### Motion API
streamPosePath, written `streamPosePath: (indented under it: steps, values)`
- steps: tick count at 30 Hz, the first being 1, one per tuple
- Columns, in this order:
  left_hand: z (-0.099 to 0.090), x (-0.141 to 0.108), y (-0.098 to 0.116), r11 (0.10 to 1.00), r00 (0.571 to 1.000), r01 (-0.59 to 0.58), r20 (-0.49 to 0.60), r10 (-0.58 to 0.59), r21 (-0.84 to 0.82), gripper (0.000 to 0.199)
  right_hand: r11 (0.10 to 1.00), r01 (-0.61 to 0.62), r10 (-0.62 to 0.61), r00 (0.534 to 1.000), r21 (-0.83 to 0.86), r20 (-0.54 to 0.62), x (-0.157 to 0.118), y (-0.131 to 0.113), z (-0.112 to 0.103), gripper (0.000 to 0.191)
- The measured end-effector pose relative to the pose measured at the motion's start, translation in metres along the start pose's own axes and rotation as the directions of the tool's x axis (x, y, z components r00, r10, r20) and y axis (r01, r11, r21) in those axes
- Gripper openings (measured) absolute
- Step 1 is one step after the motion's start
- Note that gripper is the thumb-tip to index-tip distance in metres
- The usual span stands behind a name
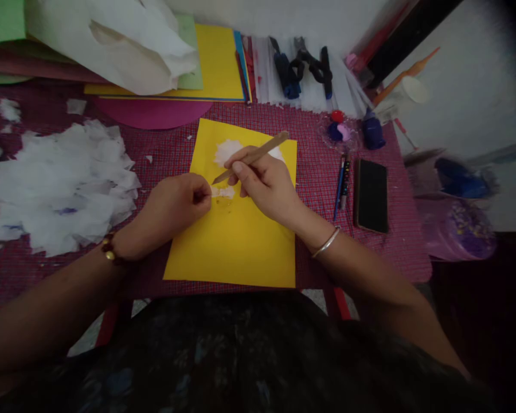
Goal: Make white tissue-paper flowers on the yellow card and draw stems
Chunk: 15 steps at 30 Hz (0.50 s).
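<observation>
A yellow paper sheet [241,246] lies on the cloth in front of me. My right hand [264,180] is closed around a pointed wooden stick [262,150], whose tip slants down to the left over the sheet. My left hand [176,201] rests at the sheet's left side, thumb and forefinger pinched at the end of a small crumpled white tissue paper piece [224,193]. Small wet-looking spots show just below that piece. White ruffled tissue shapes [227,152] sit on the sheet's upper part, partly hidden behind my right hand and the stick.
Left of the sheet spreads a heap of white tissue pieces [77,189]. Coloured paper [219,63] is stacked behind. To the right are thin brushes [339,186], a black phone [371,195], a clear paint dish [327,137] and a dark blue bottle [372,131]. Black-handled tools [290,74] lie at the back.
</observation>
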State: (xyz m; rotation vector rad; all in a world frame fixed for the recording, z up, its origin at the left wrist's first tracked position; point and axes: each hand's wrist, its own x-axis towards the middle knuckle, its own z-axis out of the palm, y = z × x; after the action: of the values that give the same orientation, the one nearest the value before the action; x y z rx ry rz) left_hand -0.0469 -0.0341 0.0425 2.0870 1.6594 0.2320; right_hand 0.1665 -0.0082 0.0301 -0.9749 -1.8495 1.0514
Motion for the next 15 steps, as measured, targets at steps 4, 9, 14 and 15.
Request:
streamPosePath:
  steps: [4, 9, 14, 15]
  values:
    - [-0.003, -0.003, 0.001, 0.999, 1.000, -0.004, -0.013, 0.003, -0.043, 0.015, 0.998, 0.031, -0.029, 0.999, -0.061, 0.024, 0.010, 0.006, 0.006, 0.044]
    - [-0.003, -0.009, 0.005, 0.993, 1.000, -0.011, -0.023, 0.008, -0.113, 0.011, 0.995, 0.039, -0.037, 0.999, -0.087, 0.024, 0.010, 0.007, 0.007, 0.037]
    - [0.000, -0.010, 0.008, 0.992, 1.000, 0.008, -0.024, -0.012, -0.127, 0.010, 0.985, 0.047, -0.038, 0.998, -0.164, 0.057, 0.009, 0.001, 0.006, 0.029]
    - [0.000, -0.009, 0.007, 0.992, 1.000, 0.008, -0.024, -0.011, -0.126, 0.009, 0.981, 0.050, -0.038, 0.997, -0.186, 0.068, 0.008, 0.000, 0.006, 0.027]
